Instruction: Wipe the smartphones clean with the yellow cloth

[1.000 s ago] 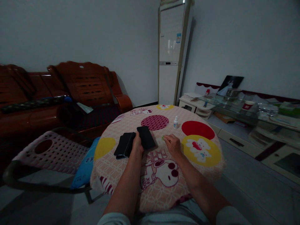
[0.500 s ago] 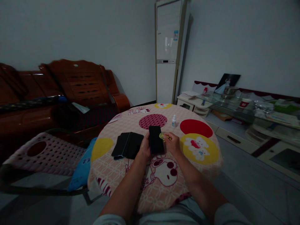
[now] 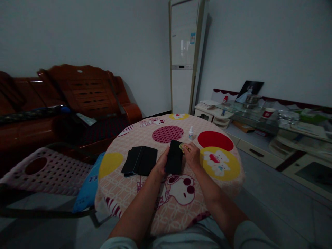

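My left hand grips a black smartphone along its left edge, the dark screen facing up and tilted slightly. My right hand pinches a small yellow-handled tool with a round pale yellow-green head; its exact kind is too small to make out. The tool's head lies over the phone's upper right edge. To the left, a black folding case rests on the tablecloth. Beyond the hands a small white spray bottle stands upright.
A patterned cloth covers the round table. A woven chair with a blue cushion is at the left, before a wooden sofa. A tall air conditioner stands behind; a cluttered glass-topped cabinet is at right.
The phone has turned clockwise and its top has shifted right in my left hand. My right hand and the tool have moved slightly with it; the whole view has shifted a little.
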{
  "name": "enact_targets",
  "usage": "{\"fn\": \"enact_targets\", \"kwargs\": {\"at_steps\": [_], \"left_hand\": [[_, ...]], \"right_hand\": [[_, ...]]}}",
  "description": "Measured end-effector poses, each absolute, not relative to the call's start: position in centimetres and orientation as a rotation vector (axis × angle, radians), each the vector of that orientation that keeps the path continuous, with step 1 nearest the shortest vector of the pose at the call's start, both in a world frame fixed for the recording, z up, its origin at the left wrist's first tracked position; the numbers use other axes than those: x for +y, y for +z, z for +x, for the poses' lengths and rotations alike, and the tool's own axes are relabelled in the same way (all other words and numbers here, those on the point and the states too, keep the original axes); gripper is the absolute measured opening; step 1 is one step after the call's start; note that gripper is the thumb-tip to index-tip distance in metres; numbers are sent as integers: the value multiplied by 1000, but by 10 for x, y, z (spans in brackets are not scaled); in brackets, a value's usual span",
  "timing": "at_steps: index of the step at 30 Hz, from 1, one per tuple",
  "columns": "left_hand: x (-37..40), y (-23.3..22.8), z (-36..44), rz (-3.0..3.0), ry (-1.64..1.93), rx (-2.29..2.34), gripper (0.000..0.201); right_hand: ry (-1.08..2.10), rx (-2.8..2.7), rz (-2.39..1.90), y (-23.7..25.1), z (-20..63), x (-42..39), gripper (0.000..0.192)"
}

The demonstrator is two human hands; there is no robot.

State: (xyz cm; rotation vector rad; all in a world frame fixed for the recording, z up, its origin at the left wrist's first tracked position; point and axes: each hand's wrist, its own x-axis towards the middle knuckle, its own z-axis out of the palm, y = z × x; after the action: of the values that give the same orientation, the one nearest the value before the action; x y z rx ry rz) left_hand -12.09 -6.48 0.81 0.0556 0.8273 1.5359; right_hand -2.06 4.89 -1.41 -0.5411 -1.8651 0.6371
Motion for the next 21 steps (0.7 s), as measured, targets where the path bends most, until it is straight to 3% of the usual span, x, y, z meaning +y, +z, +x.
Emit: {"fn": "enact_targets", "kwargs": {"at_steps": [16,21], "left_hand": [[-63,4,-118,106,1506,931,53],[-60,-1,-113,166,1580,991,38]], "right_hand": [[548,-1832,-632,-19,-25,54,21],[539,-1836,-583,-14,-29,49,22]]}}
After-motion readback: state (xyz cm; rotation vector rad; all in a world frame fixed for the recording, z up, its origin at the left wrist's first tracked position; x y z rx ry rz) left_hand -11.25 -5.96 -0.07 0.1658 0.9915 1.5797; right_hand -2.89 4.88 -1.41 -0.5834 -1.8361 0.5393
